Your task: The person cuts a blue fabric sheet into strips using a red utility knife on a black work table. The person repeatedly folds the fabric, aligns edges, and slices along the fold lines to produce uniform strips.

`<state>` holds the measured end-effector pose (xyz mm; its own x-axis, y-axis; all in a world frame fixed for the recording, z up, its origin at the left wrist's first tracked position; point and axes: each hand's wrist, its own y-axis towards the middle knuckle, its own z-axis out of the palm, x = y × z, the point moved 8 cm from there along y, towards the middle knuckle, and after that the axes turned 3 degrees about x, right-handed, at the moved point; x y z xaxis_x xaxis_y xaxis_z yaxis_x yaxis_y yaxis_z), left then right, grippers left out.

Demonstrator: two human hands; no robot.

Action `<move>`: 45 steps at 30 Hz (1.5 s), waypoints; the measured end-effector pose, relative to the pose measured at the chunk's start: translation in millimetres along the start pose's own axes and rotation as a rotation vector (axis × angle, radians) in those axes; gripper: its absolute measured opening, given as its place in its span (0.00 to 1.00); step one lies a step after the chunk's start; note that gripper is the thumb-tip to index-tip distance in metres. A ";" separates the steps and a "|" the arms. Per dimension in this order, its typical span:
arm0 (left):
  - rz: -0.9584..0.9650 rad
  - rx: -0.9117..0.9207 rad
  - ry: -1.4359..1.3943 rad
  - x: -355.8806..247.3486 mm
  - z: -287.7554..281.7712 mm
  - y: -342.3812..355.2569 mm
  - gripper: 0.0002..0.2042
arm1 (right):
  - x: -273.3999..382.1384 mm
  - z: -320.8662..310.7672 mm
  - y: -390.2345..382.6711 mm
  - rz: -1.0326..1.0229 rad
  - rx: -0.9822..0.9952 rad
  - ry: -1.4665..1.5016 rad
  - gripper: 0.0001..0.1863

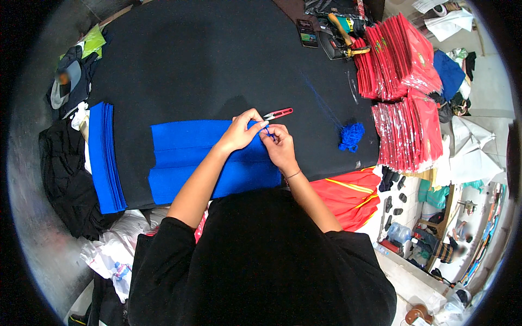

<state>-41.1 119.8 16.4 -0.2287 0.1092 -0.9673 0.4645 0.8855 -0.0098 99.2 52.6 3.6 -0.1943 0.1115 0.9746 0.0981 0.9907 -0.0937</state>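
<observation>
A blue fabric panel [187, 157] with crosswise seams or folds lies flat in front of me on the black-covered table. At its far right corner my left hand [243, 132] is closed, thumb and fingers pinching the edge. Close beside it, my right hand [280, 145] is also closed, its fingertips pinched on a small dark blue bit at that corner, perhaps thread or the fabric's edge. Just beyond both hands lie thread snips [279, 113] with a red handle, untouched. A tangle of blue thread [352, 137] rests farther right, with loose strands trailing away from it.
A stack of folded blue fabric [106, 157] stands at the table's left edge. Red packages in clear plastic [408, 130] are piled at the right. An iron [331, 46] and a phone [307, 33] lie at the far right. Red cloth [348, 198] hangs by the near right edge.
</observation>
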 end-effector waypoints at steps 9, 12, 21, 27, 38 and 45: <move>-0.025 -0.010 -0.029 7.5 1.6 -1.1 0.09 | -6.1 -0.5 -2.7 0.082 -0.056 0.275 0.02; -0.052 -0.021 -0.019 6.7 -0.8 -4.0 0.09 | 9.7 -6.7 -4.0 -0.030 -0.091 0.125 0.01; 0.273 -0.076 0.494 -42.9 -17.9 -52.1 0.12 | 2.8 -7.4 3.8 0.107 0.104 0.284 0.02; 0.236 -0.056 0.493 -23.5 -14.2 -52.4 0.08 | 25.5 7.8 14.2 0.106 0.266 0.274 0.02; 0.211 -0.038 0.533 -22.1 -18.6 -61.7 0.06 | 59.6 -29.4 39.7 -0.054 0.333 -0.421 0.05; 0.188 -0.041 0.547 -21.9 -18.9 -64.6 0.09 | 80.9 -3.9 23.3 -0.382 0.430 -0.752 0.14</move>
<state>-82.3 68.7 43.0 -0.5594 0.4746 -0.6796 0.5094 0.8436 0.1699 89.6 84.5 81.1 -0.7319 -0.3545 0.5819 -0.4412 0.8974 -0.0083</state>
